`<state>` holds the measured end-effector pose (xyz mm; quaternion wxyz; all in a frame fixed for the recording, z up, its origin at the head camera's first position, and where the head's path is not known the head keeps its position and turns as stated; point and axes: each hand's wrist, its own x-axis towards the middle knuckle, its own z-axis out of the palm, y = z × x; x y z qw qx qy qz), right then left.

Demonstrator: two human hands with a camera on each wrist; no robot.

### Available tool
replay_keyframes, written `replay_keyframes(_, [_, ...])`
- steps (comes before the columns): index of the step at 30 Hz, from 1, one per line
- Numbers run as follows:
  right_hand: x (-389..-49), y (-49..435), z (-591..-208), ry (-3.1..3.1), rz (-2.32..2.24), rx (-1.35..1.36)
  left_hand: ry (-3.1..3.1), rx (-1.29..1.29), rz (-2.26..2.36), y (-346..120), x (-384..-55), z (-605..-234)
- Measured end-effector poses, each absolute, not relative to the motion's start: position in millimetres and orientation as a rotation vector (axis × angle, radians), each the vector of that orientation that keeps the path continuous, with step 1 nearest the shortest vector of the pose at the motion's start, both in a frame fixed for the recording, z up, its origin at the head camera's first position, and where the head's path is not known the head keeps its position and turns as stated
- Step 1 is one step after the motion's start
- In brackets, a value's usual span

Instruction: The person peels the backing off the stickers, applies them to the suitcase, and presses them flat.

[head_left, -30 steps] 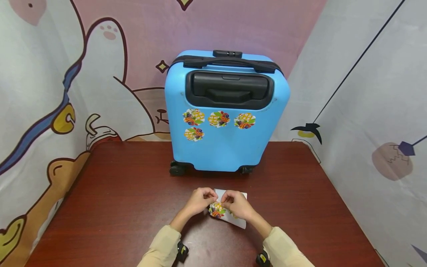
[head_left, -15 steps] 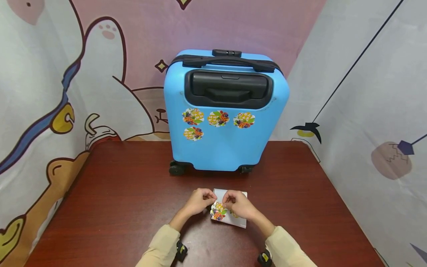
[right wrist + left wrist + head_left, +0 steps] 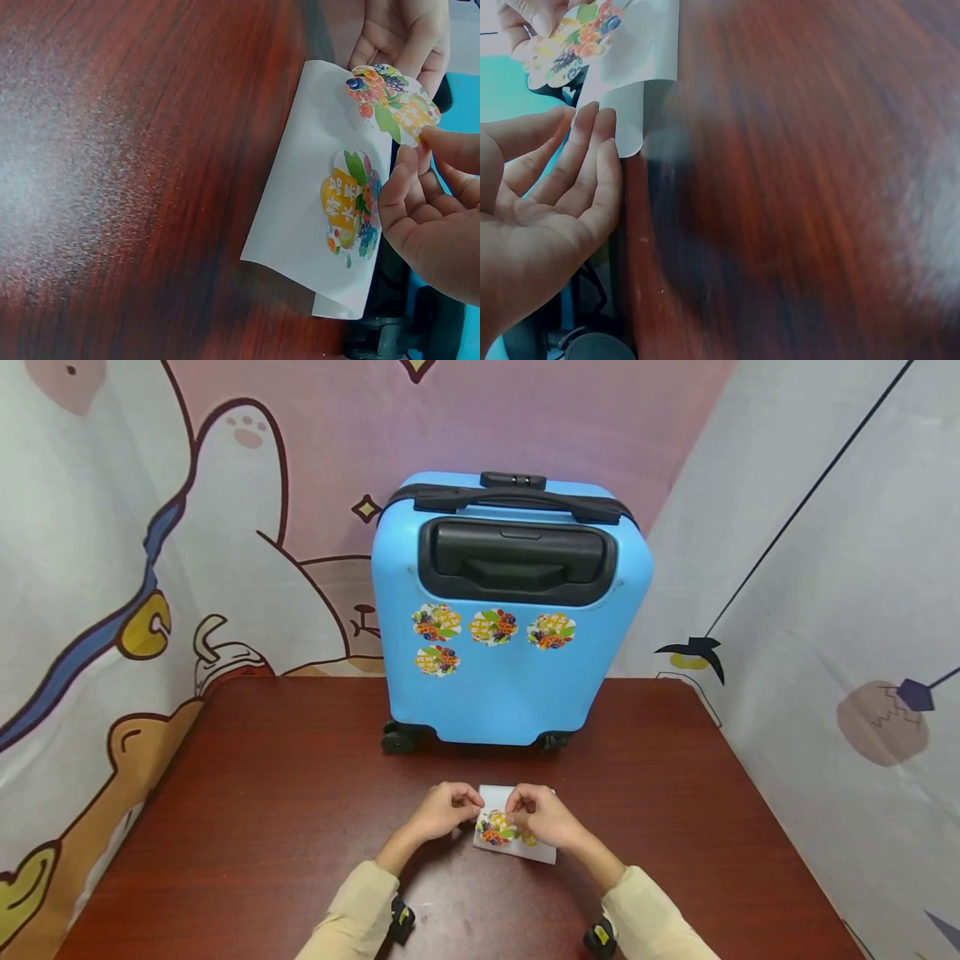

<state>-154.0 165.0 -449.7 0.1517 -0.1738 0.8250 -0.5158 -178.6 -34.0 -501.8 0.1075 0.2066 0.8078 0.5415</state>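
A fruit-patterned sticker (image 3: 394, 101) is pinched at its edge by the thumb and fingers of my right hand (image 3: 546, 817). It is lifted off most of the white backing sheet (image 3: 296, 165), which is folded over and lies low over the table. My left hand (image 3: 442, 810) pinches the sheet's left edge between thumb and fingertips, as the left wrist view shows at the fold. Another fruit sticker (image 3: 349, 199) is still flat on the sheet, beneath my right hand. In the head view, the right fingers partly cover the lifted sticker.
A light-blue suitcase (image 3: 495, 702) stands upright at the back of the brown table (image 3: 285, 827). Several similar fruit stickers are on its front, three in an upper row and one below at left. A cartoon-printed cloth (image 3: 322, 452) hangs behind and at both sides.
The right hand has drawn slightly to the right with the sticker, while the left hand has shifted slightly left. The sheet lies a little straighter and its lower edge has risen.
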Motion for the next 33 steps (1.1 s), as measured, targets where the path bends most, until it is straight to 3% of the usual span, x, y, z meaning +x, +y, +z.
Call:
replay_keyframes(4, [-152.9,162.8,-439.2,2.374,-1.484,-0.522,2.401,0.619,1.563,-37.8,-179.5,-498.5])
replay_keyframes(13, [-169.5,171.0,-456.9,2.397,-1.524,-0.502,2.437,0.604,1.599,-44.9,-182.2,-486.6])
replay_keyframes(24, [-164.0,163.5,-423.6,2.355,-1.579,-0.404,2.334,0.643,1.672,-40.0,-165.3,-460.0])
replay_keyframes(33, [-179.4,167.8,-444.5,2.372,-1.637,-0.398,2.443,0.624,1.681,-38.9,-179.5,-480.1])
